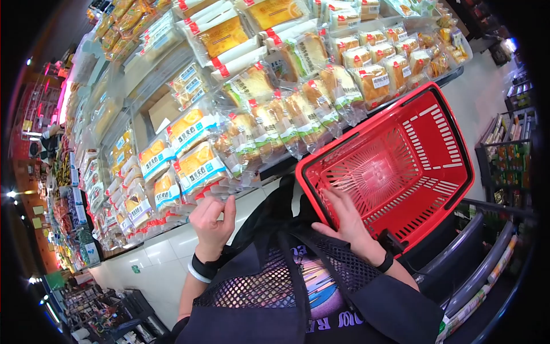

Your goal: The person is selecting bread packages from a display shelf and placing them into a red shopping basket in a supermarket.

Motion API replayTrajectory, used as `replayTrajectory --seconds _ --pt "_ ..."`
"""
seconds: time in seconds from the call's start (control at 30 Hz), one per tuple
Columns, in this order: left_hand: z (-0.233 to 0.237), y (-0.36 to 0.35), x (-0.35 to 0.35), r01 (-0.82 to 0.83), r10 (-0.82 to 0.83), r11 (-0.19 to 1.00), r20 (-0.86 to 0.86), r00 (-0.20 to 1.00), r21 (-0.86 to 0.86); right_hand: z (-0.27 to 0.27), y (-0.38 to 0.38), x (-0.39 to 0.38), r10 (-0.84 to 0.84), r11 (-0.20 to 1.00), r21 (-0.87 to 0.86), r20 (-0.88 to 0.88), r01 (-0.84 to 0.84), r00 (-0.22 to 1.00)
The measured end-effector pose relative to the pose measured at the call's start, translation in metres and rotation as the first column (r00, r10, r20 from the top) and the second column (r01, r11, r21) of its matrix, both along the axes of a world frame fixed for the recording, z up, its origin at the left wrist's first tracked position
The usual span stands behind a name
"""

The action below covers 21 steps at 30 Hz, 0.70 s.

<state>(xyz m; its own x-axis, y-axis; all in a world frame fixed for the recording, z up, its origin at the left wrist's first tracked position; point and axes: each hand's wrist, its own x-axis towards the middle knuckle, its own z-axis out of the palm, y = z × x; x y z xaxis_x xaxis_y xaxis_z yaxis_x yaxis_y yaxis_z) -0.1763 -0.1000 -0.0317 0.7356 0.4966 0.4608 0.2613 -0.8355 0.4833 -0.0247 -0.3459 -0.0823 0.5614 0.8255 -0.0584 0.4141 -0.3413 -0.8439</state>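
My left hand (212, 223) is raised before the shelf of packaged bread, its fingers curled in with nothing visible in them. Just beyond it lie bread packs with blue and white labels (199, 166). My right hand (345, 221) rests at the near left rim of a red plastic basket (441, 123), fingers spread and reaching over the edge. No item shows inside the basket. Clear-wrapped sandwich breads with green labels (269, 135) line the shelf edge between the two hands. Both wrists wear dark bands.
Tiered bread displays (223, 37) stretch across the top and left. A grey cart handle (478, 266) stands at the right, below the basket. Shelves with goods (510, 155) are at the far right. Tiled floor (160, 252) shows at lower left.
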Motion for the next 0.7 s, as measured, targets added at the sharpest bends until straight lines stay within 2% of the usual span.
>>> replayTrajectory --seconds 0.1,0.17,0.2,0.27,0.4,0.43,0.5,0.53,0.57,0.6,0.7 --pt "-0.002 -0.008 0.005 0.033 -0.033 0.999 -0.018 0.999 -0.006 -0.012 0.002 -0.002 -0.006 0.999 0.036 -0.08 0.008 0.997" --pt "-0.002 -0.013 0.007 0.056 -0.056 0.998 -0.022 0.998 -0.01 -0.023 0.003 -0.003 0.06 0.998 0.033 0.036 -0.061 0.998" --pt "-0.003 -0.014 0.007 0.046 -0.047 0.999 -0.034 0.998 -0.012 -0.022 0.001 -0.006 0.046 0.999 0.022 0.037 -0.047 0.998" --pt "-0.005 -0.016 0.007 0.045 -0.045 0.999 -0.027 0.999 -0.019 -0.017 0.001 -0.007 0.039 0.981 -0.19 -0.066 -0.051 0.997" --pt "-0.01 -0.012 0.012 0.149 -0.149 0.987 0.003 0.989 -0.061 -0.01 0.001 -0.011 -0.07 0.968 -0.242 0.014 0.071 0.997" --pt "-0.008 -0.012 0.013 0.172 -0.174 0.982 -0.026 0.984 -0.077 -0.012 0.0 -0.013 -0.109 0.971 -0.204 0.089 0.126 0.99" --pt "-0.004 -0.007 0.012 0.21 -0.214 0.974 -0.054 0.975 -0.083 -0.016 -0.005 -0.018 -0.146 0.97 -0.179 0.118 0.165 0.982" --pt "-0.004 -0.002 0.011 0.217 -0.222 0.972 -0.043 0.974 -0.084 -0.015 -0.006 -0.019 -0.17 0.97 -0.148 0.143 0.191 0.975" --pt "-0.005 0.002 0.008 0.209 -0.213 0.973 -0.032 0.977 -0.096 -0.01 -0.008 -0.019 -0.224 0.949 -0.188 0.153 0.251 0.962" --pt "-0.005 0.006 0.004 0.199 -0.203 0.974 -0.025 0.979 -0.11 -0.008 -0.008 -0.019 -0.277 0.941 -0.132 0.233 0.313 0.932" --pt "-0.003 0.016 0.0 0.222 -0.22 0.966 0.031 0.975 -0.135 0.002 -0.008 -0.015 -0.317 0.923 -0.142 0.241 0.357 0.917"
